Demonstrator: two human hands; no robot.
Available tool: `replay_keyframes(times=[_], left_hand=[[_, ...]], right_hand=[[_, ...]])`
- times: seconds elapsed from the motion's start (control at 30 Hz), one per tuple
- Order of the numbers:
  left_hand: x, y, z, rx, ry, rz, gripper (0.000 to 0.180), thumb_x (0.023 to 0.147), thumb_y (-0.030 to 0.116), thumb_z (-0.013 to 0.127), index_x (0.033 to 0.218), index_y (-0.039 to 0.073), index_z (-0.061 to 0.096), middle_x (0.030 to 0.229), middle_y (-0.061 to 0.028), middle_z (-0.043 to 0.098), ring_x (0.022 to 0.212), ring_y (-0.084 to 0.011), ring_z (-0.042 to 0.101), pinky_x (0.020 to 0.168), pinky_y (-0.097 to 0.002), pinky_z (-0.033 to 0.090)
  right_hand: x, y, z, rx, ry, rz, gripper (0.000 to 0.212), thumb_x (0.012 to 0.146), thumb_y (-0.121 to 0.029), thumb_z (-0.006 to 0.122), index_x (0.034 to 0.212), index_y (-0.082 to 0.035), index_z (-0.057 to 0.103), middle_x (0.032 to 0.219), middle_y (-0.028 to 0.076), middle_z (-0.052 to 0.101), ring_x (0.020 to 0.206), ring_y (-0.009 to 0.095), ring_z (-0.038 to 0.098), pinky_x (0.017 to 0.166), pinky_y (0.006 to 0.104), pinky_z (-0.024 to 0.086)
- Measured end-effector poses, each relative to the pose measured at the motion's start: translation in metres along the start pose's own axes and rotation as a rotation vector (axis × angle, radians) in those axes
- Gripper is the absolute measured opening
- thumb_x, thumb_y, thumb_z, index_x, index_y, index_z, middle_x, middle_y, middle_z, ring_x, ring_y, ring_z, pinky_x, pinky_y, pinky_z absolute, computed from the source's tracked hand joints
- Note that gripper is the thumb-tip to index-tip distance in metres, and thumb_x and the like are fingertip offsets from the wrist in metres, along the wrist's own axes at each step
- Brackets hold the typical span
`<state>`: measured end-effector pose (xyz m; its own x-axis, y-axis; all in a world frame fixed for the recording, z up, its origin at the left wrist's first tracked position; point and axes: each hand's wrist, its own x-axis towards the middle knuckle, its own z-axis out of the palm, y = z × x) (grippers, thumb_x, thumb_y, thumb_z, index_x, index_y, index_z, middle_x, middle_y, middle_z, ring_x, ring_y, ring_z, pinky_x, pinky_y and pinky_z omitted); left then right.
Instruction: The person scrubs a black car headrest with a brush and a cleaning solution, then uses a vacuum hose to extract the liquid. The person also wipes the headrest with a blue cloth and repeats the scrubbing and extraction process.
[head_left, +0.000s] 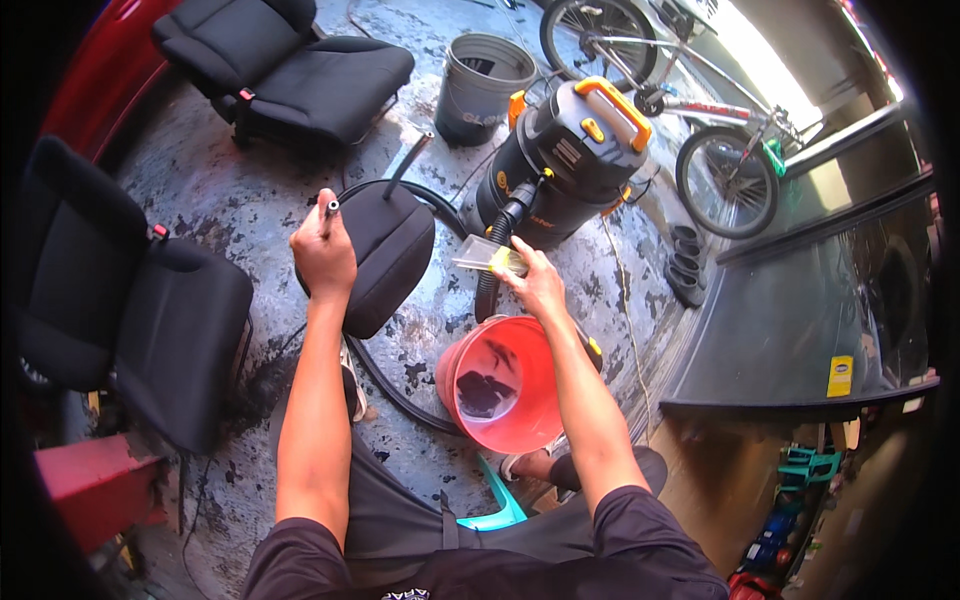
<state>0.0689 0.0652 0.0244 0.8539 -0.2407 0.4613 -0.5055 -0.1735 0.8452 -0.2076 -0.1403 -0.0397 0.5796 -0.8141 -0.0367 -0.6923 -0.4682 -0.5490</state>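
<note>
My left hand is closed round one metal post of a black fabric car headrest, keeping it upside down with its posts up. The other post sticks up free. In my right hand is a clear, flat vacuum nozzle with a yellow part, its wide end beside the headrest but apart from it. Under my right forearm stands a red bucket with something dark at its bottom. Most of what lies behind the nozzle is hidden by my hand and forearm.
A black and orange wet vacuum stands ahead, its black hose looping over the floor. Beyond it is a grey bucket. Two black car seats stand left. A bicycle, sandals and a dark glass panel are right.
</note>
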Motion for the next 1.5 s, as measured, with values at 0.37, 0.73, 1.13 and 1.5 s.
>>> replay_keyframes(times=[0.37, 0.73, 1.13, 1.5], left_hand=[[0.007, 0.002, 0.028, -0.021, -0.04, 0.008, 0.049, 0.117, 0.027, 0.057, 0.078, -0.003, 0.053, 0.065, -0.0091, 0.031, 0.062, -0.012, 0.03, 0.054, -0.0388, 0.027], [0.005, -0.004, 0.032, -0.048, -0.083, -0.112, 0.057, 0.119, 0.03, 0.053, 0.072, 0.004, 0.035, 0.065, 0.0017, 0.026, 0.063, -0.0084, 0.025, 0.054, -0.038, 0.02], [-0.004, -0.002, -0.009, -0.189, -0.076, -0.315, 0.053, 0.118, 0.027, 0.05, 0.073, 0.007, 0.034, 0.066, 0.004, 0.028, 0.062, -0.0058, 0.028, 0.054, -0.0316, 0.021], [0.044, -0.059, -0.043, -0.185, -0.073, -0.386, 0.059, 0.12, 0.045, 0.044, 0.071, 0.014, 0.032, 0.064, 0.0019, 0.03, 0.056, -0.0091, 0.027, 0.051, -0.0289, 0.021]], right_hand=[[0.145, 0.038, -0.092, -0.406, 0.839, -0.303, 0.087, 0.083, -0.043, 0.092, 0.158, -0.015, 0.057, 0.144, 0.014, 0.051, 0.125, 0.035, 0.054, 0.109, 0.0499, 0.047], [0.194, 0.06, -0.087, -0.665, 0.801, -0.16, 0.088, 0.077, -0.046, 0.093, 0.156, -0.028, 0.059, 0.144, 0.0, 0.055, 0.13, 0.029, 0.051, 0.11, 0.0523, 0.04], [0.23, -0.05, -0.032, -0.461, 0.803, -0.686, 0.054, 0.089, -0.035, 0.087, 0.14, -0.02, 0.074, 0.132, 0.007, 0.066, 0.129, 0.027, 0.057, 0.111, 0.0439, 0.038], [0.611, -0.052, 0.123, -0.753, 0.413, -0.276, 0.061, 0.089, -0.036, 0.077, 0.142, -0.015, 0.054, 0.149, 0.012, 0.061, 0.144, 0.034, 0.054, 0.111, 0.0625, 0.047]])
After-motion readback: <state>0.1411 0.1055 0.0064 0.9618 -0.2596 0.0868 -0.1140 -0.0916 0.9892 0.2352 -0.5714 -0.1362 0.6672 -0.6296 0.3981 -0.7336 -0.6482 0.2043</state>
